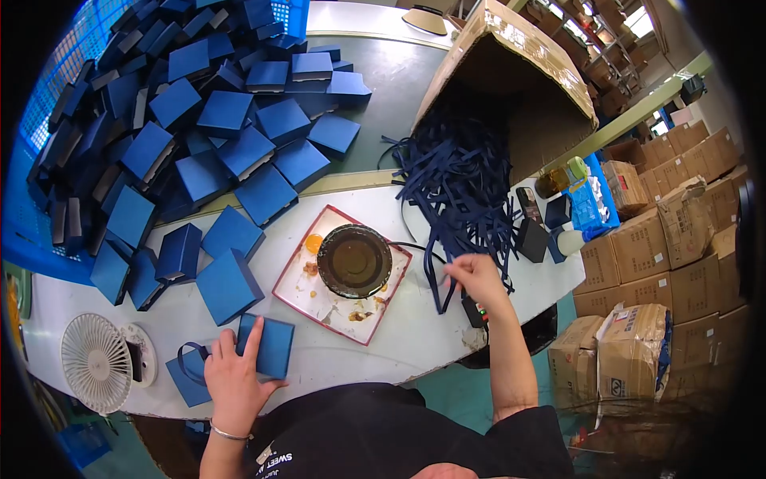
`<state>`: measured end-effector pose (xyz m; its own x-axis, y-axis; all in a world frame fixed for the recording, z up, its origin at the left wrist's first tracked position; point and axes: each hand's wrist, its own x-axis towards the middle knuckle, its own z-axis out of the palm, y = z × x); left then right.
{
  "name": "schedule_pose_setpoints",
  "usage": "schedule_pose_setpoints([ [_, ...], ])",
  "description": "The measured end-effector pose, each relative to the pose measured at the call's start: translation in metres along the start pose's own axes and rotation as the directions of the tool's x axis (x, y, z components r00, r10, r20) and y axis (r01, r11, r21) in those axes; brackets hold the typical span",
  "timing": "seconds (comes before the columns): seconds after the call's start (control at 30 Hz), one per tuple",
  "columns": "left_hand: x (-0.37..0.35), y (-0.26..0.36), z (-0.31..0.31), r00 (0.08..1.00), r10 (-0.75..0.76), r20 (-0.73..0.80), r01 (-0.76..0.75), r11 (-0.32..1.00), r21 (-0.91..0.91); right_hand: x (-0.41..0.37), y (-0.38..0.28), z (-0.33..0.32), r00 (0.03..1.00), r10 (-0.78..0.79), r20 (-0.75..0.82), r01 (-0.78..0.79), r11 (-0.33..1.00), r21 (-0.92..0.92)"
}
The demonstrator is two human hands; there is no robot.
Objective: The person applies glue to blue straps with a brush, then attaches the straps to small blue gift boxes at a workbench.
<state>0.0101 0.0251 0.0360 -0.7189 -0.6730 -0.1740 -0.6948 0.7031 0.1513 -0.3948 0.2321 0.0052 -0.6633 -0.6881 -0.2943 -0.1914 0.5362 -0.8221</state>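
Observation:
My left hand (235,375) lies with its fingers stretched over a blue box (275,347) at the table's front edge. Under and beside that hand is a flat blue piece (185,382) with a dark ribbon loop (190,361) standing up from it. My right hand (479,281) pinches a dark blue ribbon (438,297) at the near end of a tangled ribbon pile (459,172). Between the hands, a dark round pot (355,261) of brownish liquid sits on a stained white tray with a red rim (322,319).
Many blue boxes (219,113) spill from a blue plastic crate (279,16) at the left. A small white fan (97,363) stands front left. The ribbons come from a tipped cardboard carton (550,88). Stacked cartons (694,279) fill the right side.

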Motion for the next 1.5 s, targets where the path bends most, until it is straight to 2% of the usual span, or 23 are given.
schedule_pose_setpoints([
  [0.07, 0.002, 0.001, 0.003, 0.998, -0.009, 0.064, 0.013, 0.997, -0.070, -0.024, 0.007, 0.004, 0.993, 0.108, 0.051, -0.110, 0.993, 0.046],
  [0.13, 0.003, 0.002, 0.005, 0.999, 0.048, -0.004, -0.048, 0.999, -0.015, -0.041, 0.014, 0.006, 0.981, 0.183, 0.056, -0.181, 0.983, -0.042],
  [0.23, 0.006, 0.005, 0.000, 0.977, 0.192, -0.092, -0.195, 0.980, -0.026, -0.058, 0.016, 0.007, 0.994, 0.085, -0.063, -0.102, 0.934, -0.342],
  [0.27, 0.007, 0.007, -0.003, 0.962, 0.244, -0.122, -0.251, 0.967, -0.043, -0.061, 0.011, 0.007, 0.993, 0.039, -0.112, -0.080, 0.917, -0.391],
  [0.3, 0.009, 0.008, -0.003, 0.960, 0.268, -0.077, -0.274, 0.959, -0.077, -0.060, 0.002, 0.007, 0.987, -0.012, -0.159, -0.060, 0.896, -0.439],
  [0.33, 0.010, 0.008, 0.001, 0.948, 0.303, -0.094, -0.307, 0.951, -0.038, -0.057, -0.004, 0.007, 0.978, -0.062, -0.201, -0.045, 0.872, -0.487],
  [0.4, 0.013, 0.004, 0.012, 0.920, 0.371, -0.126, -0.368, 0.929, 0.043, -0.036, -0.004, 0.012, 0.959, -0.138, -0.247, 0.010, 0.890, -0.456],
  [0.5, 0.008, 0.008, 0.002, 0.944, 0.307, -0.120, -0.318, 0.944, -0.085, 0.004, 0.014, 0.020, 0.936, -0.200, -0.291, 0.067, 0.909, -0.411],
  [0.57, 0.002, 0.014, 0.001, 0.949, 0.242, -0.204, -0.294, 0.911, -0.288, 0.024, 0.029, 0.025, 0.932, -0.222, -0.286, 0.098, 0.915, -0.392],
  [0.63, -0.004, 0.013, 0.006, 0.948, 0.200, -0.247, -0.298, 0.833, -0.466, 0.025, 0.031, 0.023, 0.900, -0.253, -0.355, 0.138, 0.938, -0.319],
  [0.67, -0.004, 0.014, 0.009, 0.942, 0.196, -0.271, -0.313, 0.801, -0.511, 0.026, 0.031, 0.021, 0.883, -0.265, -0.387, 0.161, 0.946, -0.282],
  [0.7, -0.005, 0.017, 0.013, 0.936, 0.193, -0.293, -0.331, 0.766, -0.552, 0.019, 0.023, 0.019, 0.887, -0.205, -0.413, 0.130, 0.971, -0.202],
  [0.73, -0.005, 0.020, 0.016, 0.930, 0.193, -0.314, -0.350, 0.727, -0.591, 0.012, 0.023, 0.018, 0.877, -0.229, -0.423, 0.202, 0.973, -0.108],
  [0.77, -0.002, 0.021, 0.020, 0.927, 0.219, -0.304, -0.364, 0.720, -0.591, 0.002, 0.020, 0.016, 0.909, -0.180, -0.377, 0.247, 0.959, 0.138],
  [0.8, 0.001, 0.021, 0.028, 0.928, 0.219, -0.303, -0.367, 0.684, -0.630, -0.011, 0.011, 0.015, 0.937, -0.142, -0.319, 0.262, 0.889, 0.376],
  [0.9, 0.013, 0.022, 0.051, 0.933, 0.226, -0.281, -0.361, 0.598, -0.716, -0.055, -0.017, 0.015, 0.998, -0.065, 0.008, 0.045, 0.766, 0.642],
  [1.0, 0.021, 0.023, 0.061, 0.954, 0.211, -0.214, -0.296, 0.532, -0.793, -0.078, -0.037, 0.032, 0.991, -0.002, 0.134, -0.069, 0.848, 0.525],
  [1.13, 0.023, 0.024, 0.065, 0.948, 0.235, -0.215, -0.310, 0.528, -0.791, -0.074, -0.049, 0.060, 0.981, 0.076, 0.177, -0.149, 0.883, 0.445],
  [1.27, 0.021, 0.026, 0.067, 0.942, 0.218, -0.255, -0.332, 0.506, -0.796, -0.059, -0.050, 0.069, 0.971, 0.084, 0.225, -0.170, 0.903, 0.395],
  [1.3, 0.021, 0.026, 0.067, 0.941, 0.214, -0.263, -0.337, 0.508, -0.793, -0.058, -0.056, 0.072, 0.979, 0.068, 0.192, -0.147, 0.888, 0.435],
  [1.5, 0.029, 0.028, 0.052, 0.894, 0.259, -0.366, -0.446, 0.593, -0.670, -0.045, -0.063, 0.078, 0.986, 0.055, 0.155, -0.114, 0.908, 0.404],
])
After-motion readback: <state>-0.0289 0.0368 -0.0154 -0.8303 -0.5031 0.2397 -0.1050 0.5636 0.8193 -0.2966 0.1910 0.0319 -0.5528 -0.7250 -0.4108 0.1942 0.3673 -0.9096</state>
